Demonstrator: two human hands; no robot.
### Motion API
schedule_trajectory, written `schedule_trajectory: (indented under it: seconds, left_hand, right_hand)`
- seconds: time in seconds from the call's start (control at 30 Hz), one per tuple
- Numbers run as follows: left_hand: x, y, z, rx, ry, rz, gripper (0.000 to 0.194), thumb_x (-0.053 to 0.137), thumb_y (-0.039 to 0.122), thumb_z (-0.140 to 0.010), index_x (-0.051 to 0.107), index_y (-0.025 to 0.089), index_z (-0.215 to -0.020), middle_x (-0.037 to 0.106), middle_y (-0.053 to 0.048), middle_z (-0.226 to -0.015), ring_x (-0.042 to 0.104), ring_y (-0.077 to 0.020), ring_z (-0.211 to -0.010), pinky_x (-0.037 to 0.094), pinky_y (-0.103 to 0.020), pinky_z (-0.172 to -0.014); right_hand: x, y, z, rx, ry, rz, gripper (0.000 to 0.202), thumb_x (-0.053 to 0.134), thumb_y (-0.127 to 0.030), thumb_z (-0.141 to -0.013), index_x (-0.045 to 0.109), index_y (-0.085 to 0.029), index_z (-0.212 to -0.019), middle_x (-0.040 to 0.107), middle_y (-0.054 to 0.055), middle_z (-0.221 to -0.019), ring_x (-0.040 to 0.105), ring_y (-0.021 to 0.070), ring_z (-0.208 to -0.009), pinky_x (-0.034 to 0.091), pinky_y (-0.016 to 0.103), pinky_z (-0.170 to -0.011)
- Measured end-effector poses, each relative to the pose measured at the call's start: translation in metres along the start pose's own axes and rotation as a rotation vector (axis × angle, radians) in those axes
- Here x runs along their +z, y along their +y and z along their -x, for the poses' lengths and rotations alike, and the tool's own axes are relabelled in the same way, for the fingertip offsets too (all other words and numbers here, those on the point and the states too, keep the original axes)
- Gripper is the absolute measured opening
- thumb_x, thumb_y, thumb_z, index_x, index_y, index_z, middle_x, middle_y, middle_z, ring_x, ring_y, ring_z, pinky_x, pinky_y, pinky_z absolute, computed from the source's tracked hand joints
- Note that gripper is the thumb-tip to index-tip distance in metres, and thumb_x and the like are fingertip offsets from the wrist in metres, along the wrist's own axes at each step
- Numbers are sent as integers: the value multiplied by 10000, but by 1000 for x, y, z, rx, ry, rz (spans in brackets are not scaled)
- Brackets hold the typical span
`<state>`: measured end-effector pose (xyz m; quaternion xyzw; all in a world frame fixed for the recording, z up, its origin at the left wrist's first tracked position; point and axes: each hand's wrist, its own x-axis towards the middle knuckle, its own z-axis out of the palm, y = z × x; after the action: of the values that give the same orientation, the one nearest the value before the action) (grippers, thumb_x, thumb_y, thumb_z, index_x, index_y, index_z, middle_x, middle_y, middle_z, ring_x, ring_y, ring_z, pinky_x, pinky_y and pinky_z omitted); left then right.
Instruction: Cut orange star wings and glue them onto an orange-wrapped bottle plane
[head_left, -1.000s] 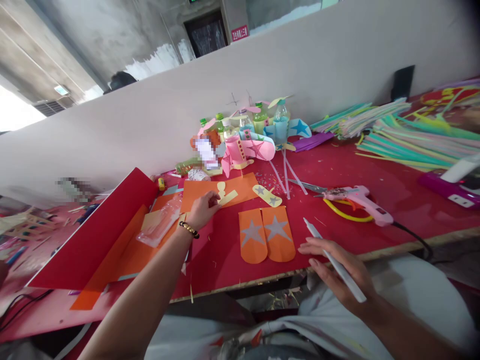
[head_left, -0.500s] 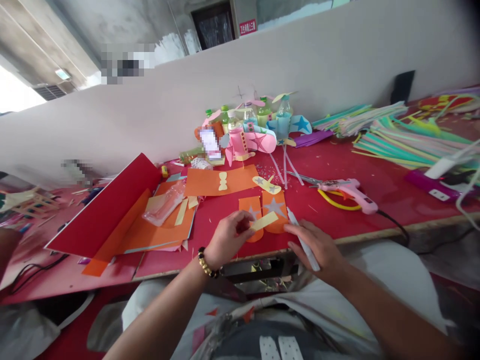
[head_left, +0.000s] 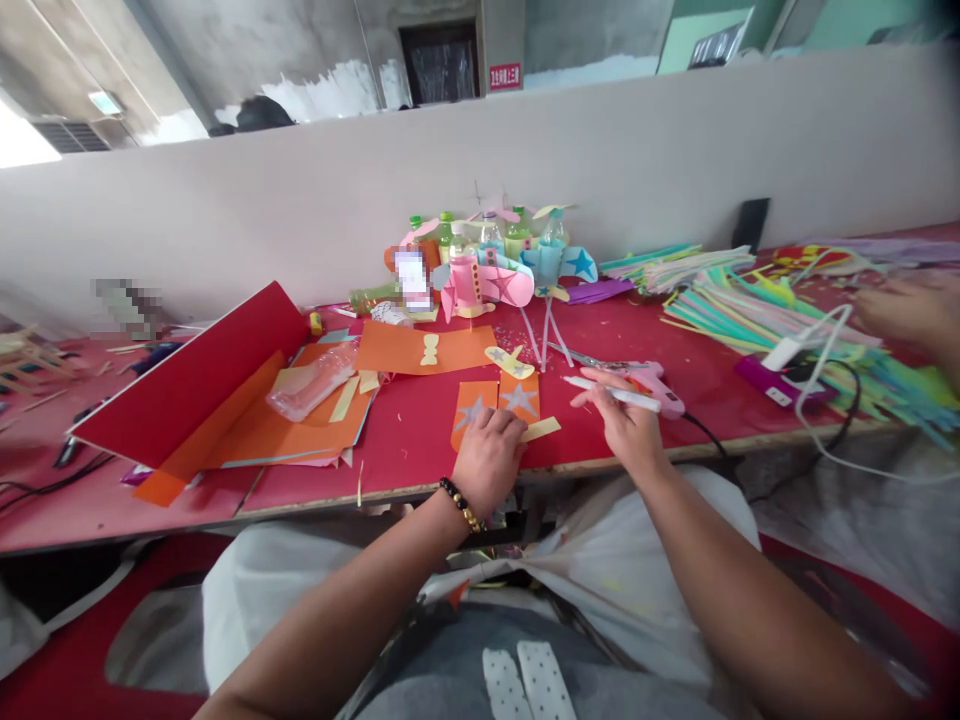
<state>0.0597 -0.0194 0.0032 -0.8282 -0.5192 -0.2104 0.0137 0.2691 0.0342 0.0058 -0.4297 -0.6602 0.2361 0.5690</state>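
Note:
My left hand is palm down at the table's front edge, fingers curled over the lower part of the orange paper pieces with grey stars. A short pale-yellow paper strip sticks out to the right from under its fingers; the gripped end is hidden. A white pen is held in my right hand, with its tip pointing left above the red tabletop. Just behind the star pieces lies a yellow cut-out with small stars. A larger orange sheet carries a yellow bow-shaped piece.
A pink glue gun lies behind my right hand, near scissors. Decorated bottles stand by the partition. Coloured strips and a purple power socket are right, where another person's hand reaches in. A red folder board stands left.
My left hand has lowered the yellow strip to the table. My right hand has raised the pen and turned it tip-left. The view has shifted right, and another person's hand now shows there.

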Motion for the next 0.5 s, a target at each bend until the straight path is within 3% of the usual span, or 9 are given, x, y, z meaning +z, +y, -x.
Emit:
schedule_trajectory:
  seconds: [0.1, 0.23, 0.37, 0.5]
  left_hand:
    - [10, 12, 6, 64, 20, -24, 217, 498, 214, -927, 584, 197, -1125, 590, -75, -1175, 485, -235, -1053, 466, -396, -906]
    - [22, 29, 12, 85, -10, -71, 351, 443, 271, -960, 489, 177, -1295, 555, -91, -1259, 477, -236, -1080, 454, -402, -914]
    - [27, 34, 14, 84, -8, -120, 375, 381, 289, -980, 476, 162, -1319, 558, -95, -1265, 477, -254, -1085, 430, -423, -915]
    - [28, 35, 13, 86, -2, -121, 365, 385, 291, -978, 488, 166, -1304, 571, -101, -1245, 483, -252, -1079, 424, -424, -901]
  right_hand:
    - [1, 2, -5, 44, -45, -29, 275, 517, -410, -911, 674, -186, -881, 646, 15, -622, 636, 193, -708, 504, 359, -778]
    - [-2, 9, 2, 158, -122, -44, 149, 547, -296, -857, 648, -188, -839, 629, -4, -617, 588, 164, -638, 459, 297, -657]
    - [-10, 11, 10, 143, -199, -7, 78, 579, -224, -794, 640, -189, -827, 650, 5, -735, 581, 160, -683, 429, 279, -631]
    - [-10, 11, 9, 112, -245, 37, 83, 599, -269, -797, 600, -189, -779, 582, -11, -696, 534, 146, -649, 406, 268, -601]
